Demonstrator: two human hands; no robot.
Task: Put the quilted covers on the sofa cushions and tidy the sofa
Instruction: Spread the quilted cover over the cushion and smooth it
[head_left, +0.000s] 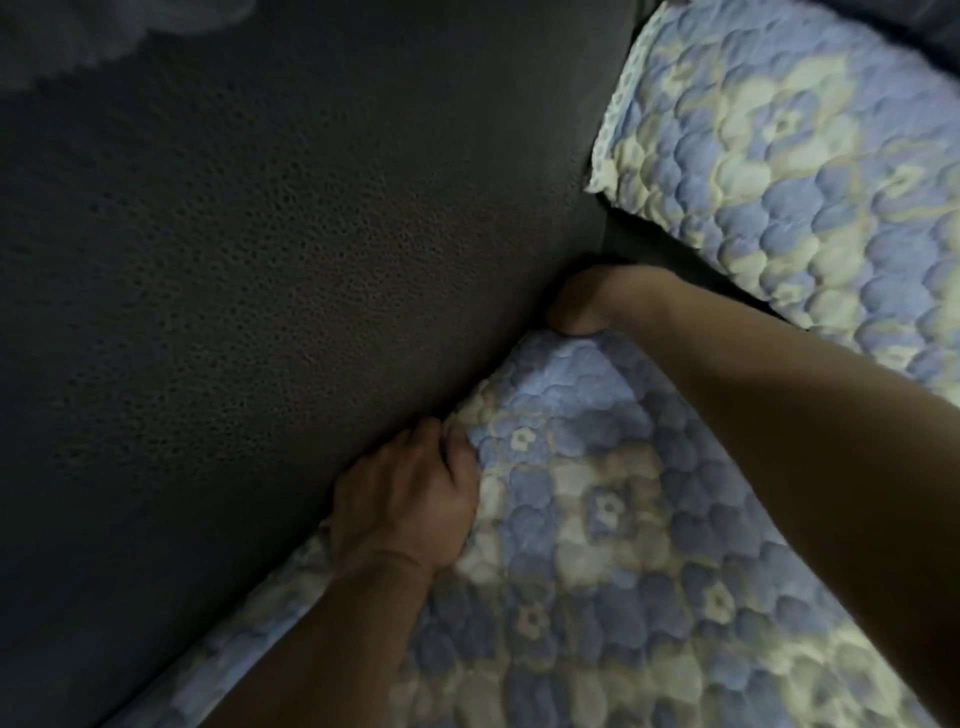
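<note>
Near quilted cover (597, 519) abuts the sofa back (260, 260) on its left — second cover (805, 156) behind (apart).

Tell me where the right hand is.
Head view, right of centre: the right hand presses the quilted cover's corner into the gap beside the dark sofa back.

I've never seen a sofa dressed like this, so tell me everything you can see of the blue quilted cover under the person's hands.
The quilted cover looks like soft padded fabric, stitched in puffy scallops, blue and cream with small flowers. It lies spread over the seat, its corner pushed against the dark sofa back. The left hand grips its edge along that back; the right hand presses at the corner, fingers hidden in the gap.
</note>
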